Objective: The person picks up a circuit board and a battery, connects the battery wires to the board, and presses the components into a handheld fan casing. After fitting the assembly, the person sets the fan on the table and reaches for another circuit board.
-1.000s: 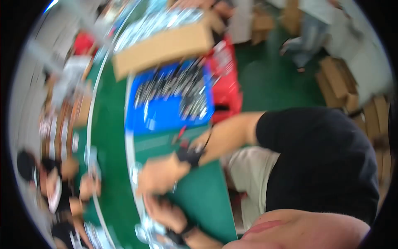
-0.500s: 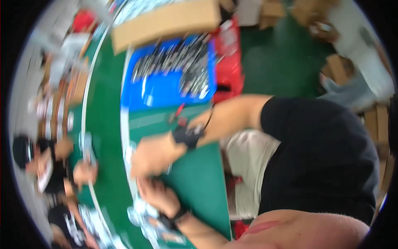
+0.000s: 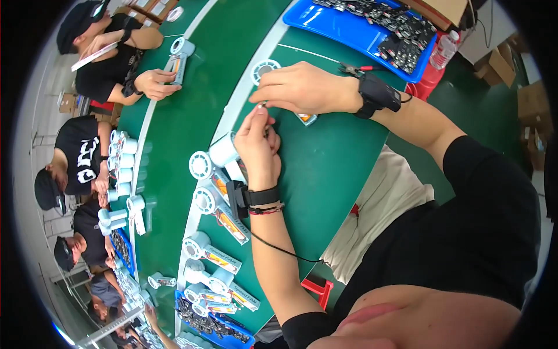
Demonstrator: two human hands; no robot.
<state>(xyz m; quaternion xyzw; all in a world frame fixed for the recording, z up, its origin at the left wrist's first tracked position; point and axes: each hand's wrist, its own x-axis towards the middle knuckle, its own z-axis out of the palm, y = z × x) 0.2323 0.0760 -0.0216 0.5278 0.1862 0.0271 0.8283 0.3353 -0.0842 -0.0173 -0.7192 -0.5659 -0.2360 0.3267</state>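
My left hand is closed, its thumb and fingertips pinched round a tiny dark and silvery piece too small to name. Against these fingertips rest those of my right hand, also closed; whatever it grips is hidden. Below the right hand lies a pale blue handheld fan with a round vented head and orange parts in its open handle. Beside my left wrist sit more fans, one with a vented head and another next to it. Red-handled cutters lie beyond my right wrist.
A blue tray of small black parts stands at the top, near a clear bottle. Several fans line the green table toward the bottom, by a second blue tray. Co-workers sit across the green belt.
The view has swung round, shifting the blue tray upward and right and bringing more fans into sight. My hands, blurred before, now appear higher, still close together at the fingertips.
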